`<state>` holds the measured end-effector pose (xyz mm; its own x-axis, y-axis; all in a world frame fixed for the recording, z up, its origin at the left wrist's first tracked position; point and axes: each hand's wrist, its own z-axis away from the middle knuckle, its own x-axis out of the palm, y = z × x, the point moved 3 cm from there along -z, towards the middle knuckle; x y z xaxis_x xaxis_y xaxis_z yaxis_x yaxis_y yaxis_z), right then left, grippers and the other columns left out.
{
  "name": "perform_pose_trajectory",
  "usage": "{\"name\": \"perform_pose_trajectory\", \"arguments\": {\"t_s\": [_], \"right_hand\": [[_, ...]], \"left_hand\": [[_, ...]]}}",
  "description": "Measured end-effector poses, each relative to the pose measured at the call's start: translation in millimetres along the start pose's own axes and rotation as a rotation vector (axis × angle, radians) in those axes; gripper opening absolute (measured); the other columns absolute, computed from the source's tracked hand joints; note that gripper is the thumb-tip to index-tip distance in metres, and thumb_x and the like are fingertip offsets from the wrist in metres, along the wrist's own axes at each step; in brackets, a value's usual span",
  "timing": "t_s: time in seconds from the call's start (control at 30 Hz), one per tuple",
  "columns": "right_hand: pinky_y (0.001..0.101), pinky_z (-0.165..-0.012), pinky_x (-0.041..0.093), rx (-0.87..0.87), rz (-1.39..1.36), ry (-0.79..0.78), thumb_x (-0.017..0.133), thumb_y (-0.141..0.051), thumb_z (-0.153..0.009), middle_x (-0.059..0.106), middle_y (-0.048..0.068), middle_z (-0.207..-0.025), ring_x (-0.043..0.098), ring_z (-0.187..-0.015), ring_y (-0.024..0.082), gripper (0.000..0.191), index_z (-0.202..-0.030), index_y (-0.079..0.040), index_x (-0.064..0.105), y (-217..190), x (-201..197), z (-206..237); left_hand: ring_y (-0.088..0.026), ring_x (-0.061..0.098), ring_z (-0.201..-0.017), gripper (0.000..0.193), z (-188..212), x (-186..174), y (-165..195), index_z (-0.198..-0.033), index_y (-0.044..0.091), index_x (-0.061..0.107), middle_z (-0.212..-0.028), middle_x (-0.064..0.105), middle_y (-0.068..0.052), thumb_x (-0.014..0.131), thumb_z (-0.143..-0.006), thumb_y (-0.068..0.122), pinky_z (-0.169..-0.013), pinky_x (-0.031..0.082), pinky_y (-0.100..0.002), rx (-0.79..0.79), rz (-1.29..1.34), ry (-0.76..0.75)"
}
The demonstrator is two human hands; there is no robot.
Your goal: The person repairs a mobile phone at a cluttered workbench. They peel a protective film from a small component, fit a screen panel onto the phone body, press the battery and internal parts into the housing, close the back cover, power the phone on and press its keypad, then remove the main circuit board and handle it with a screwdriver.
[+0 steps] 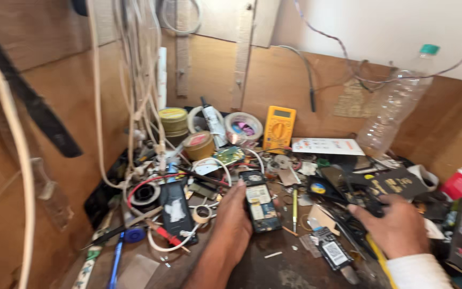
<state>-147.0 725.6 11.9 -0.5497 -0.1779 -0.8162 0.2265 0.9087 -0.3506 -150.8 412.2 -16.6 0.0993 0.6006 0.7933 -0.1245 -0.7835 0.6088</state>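
An opened phone (261,206), its back off and its board and battery showing, lies near the middle of the cluttered table (290,267), tilted a little with its top end toward the wall. The left hand (233,222) holds it from the left side: the fingers curl along the phone's left edge and the thumb lies against its near side, so the hand is partly closed around it rather than spread. The phone is just at this hand's fingertips, and well to the left of the other hand.

The right hand (394,227), with a white sleeve (418,272) at the wrist, rests palm down on the pile of parts at the right. Its fingers are bent and point left, touching dark flat pieces there; whether it actually pinches one of them I cannot tell, as that spot is blurred.

Between the two hands lie a thin yellow-handled screwdriver (294,208) and, nearer the front edge, a small dark battery (332,251) with a white label. To the left of the held phone lies another dark phone (176,211), face down, ringed by red and white wires. Farther back stand a yellow multimeter (279,127), rolls of tape (198,145) and a round tub (243,127). An empty clear plastic bottle (397,107) with a green cap leans against the wooden back wall at the right, and a bundle of white cables (140,80) hangs down in the left corner.
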Motion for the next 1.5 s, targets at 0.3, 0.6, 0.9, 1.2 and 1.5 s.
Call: {"name": "perform_pose_trajectory", "arguments": {"t_s": [0.3, 0.6, 0.9, 1.2, 1.5], "right_hand": [[0.0368, -0.075, 0.059, -0.072, -0.46, -0.037, 0.088, -0.045, -0.071, 0.076, 0.019, -0.098, 0.076, -0.086, 0.027, 0.072, -0.123, 0.0, 0.069, -78.6, -29.4, 46.6], [0.0432, -0.088, 0.052, -0.233, -0.4, -0.115, 0.09, -0.036, -0.066, 0.074, 0.016, -0.097, 0.069, -0.095, 0.032, 0.061, -0.115, -0.004, 0.072, -173.0, -22.4, 94.0], [0.0455, -0.088, 0.05, -0.218, -0.339, -0.157, 0.091, -0.035, -0.064, 0.071, 0.018, -0.099, 0.065, -0.099, 0.035, 0.065, -0.119, -0.005, 0.07, -183.7, -16.6, 95.8], [0.0413, -0.078, 0.054, -0.285, -0.432, -0.15, 0.09, -0.044, -0.069, 0.073, 0.017, -0.093, 0.07, -0.087, 0.029, 0.064, -0.114, -0.001, 0.072, -173.2, -11.1, 90.1], [0.0263, -0.062, 0.052, 0.05, -1.027, -0.485, 0.073, -0.035, -0.089, 0.074, 0.004, -0.086, 0.064, -0.072, 0.01, 0.039, -0.107, 0.0, 0.077, -142.8, 23.8, 33.6]], "left_hand": [[-0.034, 0.075, -0.084, 0.053, -17.2, -5.6, -5.9, -0.118, 0.001, 0.059, -0.096, 0.073, -0.022, 0.037, -0.104, 0.048, -0.075, 0.062, -0.048, -0.083, 0.022, 0.086], [-0.026, 0.073, -0.09, 0.047, -19.4, -6.8, -10.2, -0.121, 0.003, 0.062, -0.102, 0.073, -0.016, 0.041, -0.106, 0.042, -0.083, 0.062, -0.041, 0.029, 0.096, 0.02], [-0.026, 0.073, -0.088, 0.043, -17.3, -3.9, -7.4, -0.122, 0.005, 0.059, -0.101, 0.072, -0.016, 0.041, -0.105, 0.041, -0.077, 0.063, -0.041, 0.038, 0.077, 0.08], [-0.018, 0.071, -0.08, 0.033, -15.4, -5.7, -9.0, -0.12, 0.002, 0.06, -0.099, 0.07, -0.01, 0.051, -0.107, 0.032, -0.067, 0.059, -0.033, 0.075, -0.015, 0.118], [-0.017, 0.072, -0.081, 0.03, -11.2, 2.3, -9.0, -0.123, 0.002, 0.066, -0.099, 0.074, -0.008, 0.063, -0.095, 0.015, -0.071, 0.061, -0.034, 0.079, -0.122, 0.062]]}}
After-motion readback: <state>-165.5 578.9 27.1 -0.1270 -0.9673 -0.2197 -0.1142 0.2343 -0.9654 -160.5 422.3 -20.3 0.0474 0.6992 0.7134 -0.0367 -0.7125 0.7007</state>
